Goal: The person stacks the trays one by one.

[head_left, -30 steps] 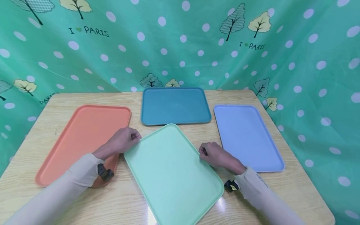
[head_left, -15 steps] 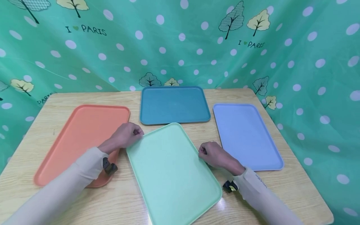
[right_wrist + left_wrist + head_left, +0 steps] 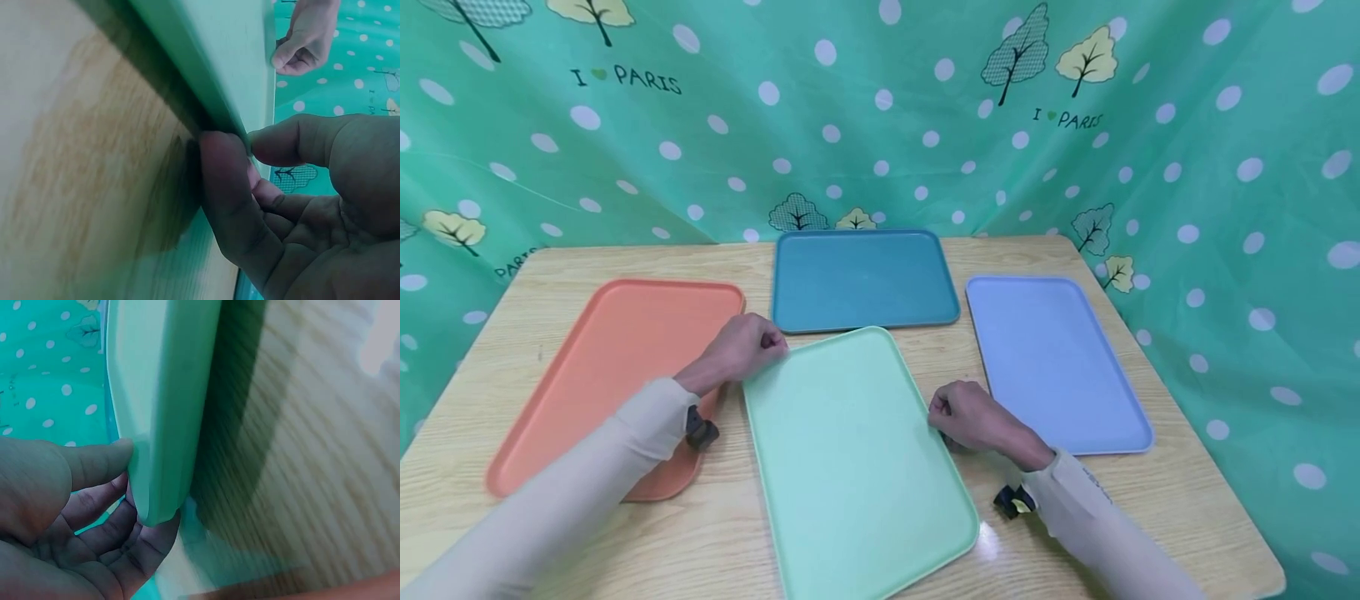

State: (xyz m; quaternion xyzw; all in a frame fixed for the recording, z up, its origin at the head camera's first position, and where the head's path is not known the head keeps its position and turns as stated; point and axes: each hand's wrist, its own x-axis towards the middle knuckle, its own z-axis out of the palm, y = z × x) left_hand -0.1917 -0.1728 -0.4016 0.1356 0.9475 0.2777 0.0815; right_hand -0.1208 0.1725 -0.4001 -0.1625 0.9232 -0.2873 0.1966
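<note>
Head view: the coral tray [image 3: 617, 375] lies leftmost, bare table [image 3: 497, 350] along its outer edge. The left hand [image 3: 748, 346] pinches the mint tray [image 3: 857, 467] at its far left corner, the forearm crossing the coral tray. The mint tray sits slightly turned in the middle, its near end out of frame; a gap of wood parts it from the coral tray. Its far edge reaches the teal tray [image 3: 865, 279] in sight; I cannot tell whether they touch. The right hand [image 3: 973, 417] grips its right edge, beside the blue tray [image 3: 1060, 367], with wood beyond. The left wrist view alone shows fingers curled under the rim, thumb above; the right wrist view shows the other grip likewise. Compared with one second ago, the mint tray is turned straighter, its left corner farther forward.
</note>
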